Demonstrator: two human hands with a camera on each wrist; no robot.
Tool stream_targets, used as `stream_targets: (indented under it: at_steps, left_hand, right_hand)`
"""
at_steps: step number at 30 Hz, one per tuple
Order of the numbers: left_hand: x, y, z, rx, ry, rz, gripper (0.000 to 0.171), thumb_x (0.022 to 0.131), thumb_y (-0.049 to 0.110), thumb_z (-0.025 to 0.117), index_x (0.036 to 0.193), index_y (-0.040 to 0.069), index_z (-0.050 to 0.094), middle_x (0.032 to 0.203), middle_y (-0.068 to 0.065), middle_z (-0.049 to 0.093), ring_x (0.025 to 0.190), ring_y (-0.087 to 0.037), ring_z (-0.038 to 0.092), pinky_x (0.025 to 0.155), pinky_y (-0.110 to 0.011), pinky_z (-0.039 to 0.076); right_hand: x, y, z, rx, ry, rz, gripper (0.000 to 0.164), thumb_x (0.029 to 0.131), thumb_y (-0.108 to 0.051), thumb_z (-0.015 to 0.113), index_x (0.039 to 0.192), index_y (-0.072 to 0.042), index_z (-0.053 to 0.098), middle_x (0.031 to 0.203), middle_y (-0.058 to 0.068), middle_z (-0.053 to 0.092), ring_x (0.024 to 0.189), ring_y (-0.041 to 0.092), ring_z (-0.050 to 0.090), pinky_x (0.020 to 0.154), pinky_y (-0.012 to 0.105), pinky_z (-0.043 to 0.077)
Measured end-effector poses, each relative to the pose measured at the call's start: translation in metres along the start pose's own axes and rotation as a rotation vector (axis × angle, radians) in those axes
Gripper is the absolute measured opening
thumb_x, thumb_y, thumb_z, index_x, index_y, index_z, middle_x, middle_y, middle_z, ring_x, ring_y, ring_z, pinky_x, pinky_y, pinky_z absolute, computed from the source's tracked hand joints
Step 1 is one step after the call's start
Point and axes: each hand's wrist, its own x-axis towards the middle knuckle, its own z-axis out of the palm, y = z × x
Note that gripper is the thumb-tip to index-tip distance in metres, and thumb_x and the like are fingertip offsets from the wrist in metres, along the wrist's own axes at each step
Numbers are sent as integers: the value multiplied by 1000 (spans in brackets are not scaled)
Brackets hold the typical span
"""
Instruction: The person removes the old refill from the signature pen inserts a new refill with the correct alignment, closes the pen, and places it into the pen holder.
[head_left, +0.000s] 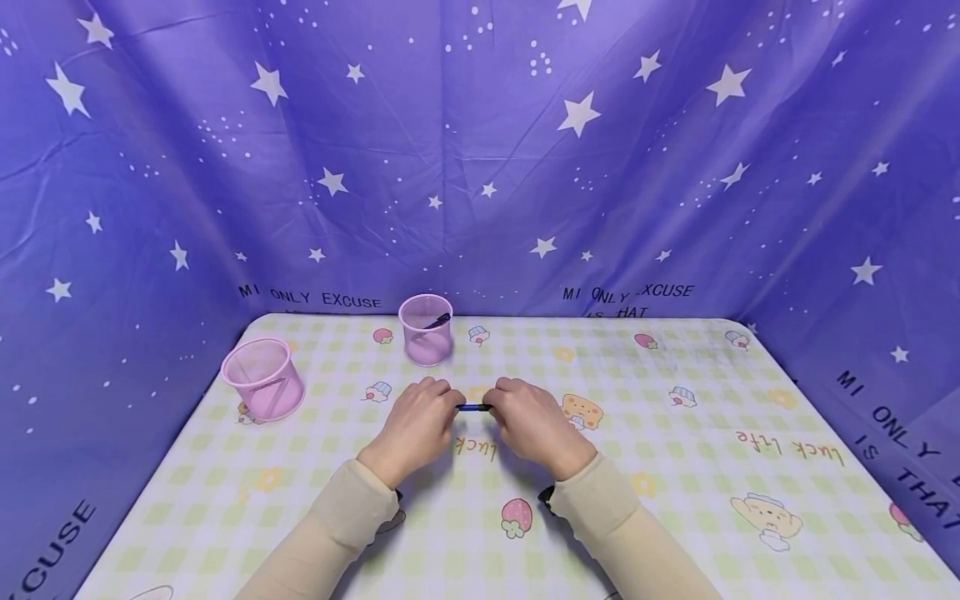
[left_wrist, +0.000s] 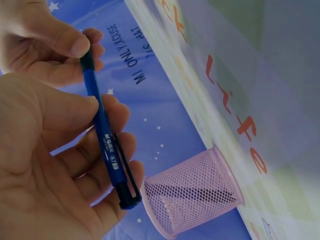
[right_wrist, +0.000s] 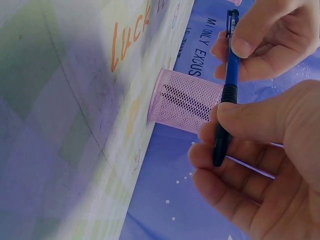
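Observation:
A blue pen [head_left: 473, 407] with a black clip lies crosswise between both hands, above the middle of the table. My left hand [head_left: 422, 427] pinches its blue barrel near the clip end, thumb on top, as the left wrist view shows. At the other end, my right hand [head_left: 536, 423] grips the black ribbed section between thumb and fingers. White M&G lettering and "0.7" show on the barrel [left_wrist: 104, 125]. Beyond the hands stands a pink mesh pen cup [head_left: 427, 346] with a dark pen [head_left: 438, 321] leaning inside it.
A second pink mesh cup [head_left: 273, 392] stands at the table's left side. The table [head_left: 750, 467] wears a green-and-white checked cloth with printed cartoons. Purple star-printed curtains [head_left: 480, 150] hang behind it and on both sides.

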Motion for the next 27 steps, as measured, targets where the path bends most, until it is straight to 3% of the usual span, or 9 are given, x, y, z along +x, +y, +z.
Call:
stream_targets:
  at_steps: [9,14,27]
  left_hand:
    - [0,1,1,-58,62,-8,30,70,5,79,97,8,67,85,-2,59,78,-22,54,70,-35,43]
    - [0,2,2,-98,103,-10,29,67,-1,79,91,8,65,82,-3,57,77,-24,54,69,-36,42]
    - [0,3,3,-70,87,-23,17,73,1,75,84,9,64,78,-1,55,73,-22,54,66,-34,40]
  right_hand:
    - [0,-1,0,3,-9,-8,11,82,-6,70,91,-12,70,80,-4,58,74,14,58,67,31,50]
    - [1,-2,-1,4,1,-16,12,81,-3,69,90,-12,70,80,-4,58,74,14,59,67,31,50]
    - [1,-3,-2,11,-7,-9,12,82,-3,69,91,-11,70,79,-4,57,73,14,58,66,31,50]
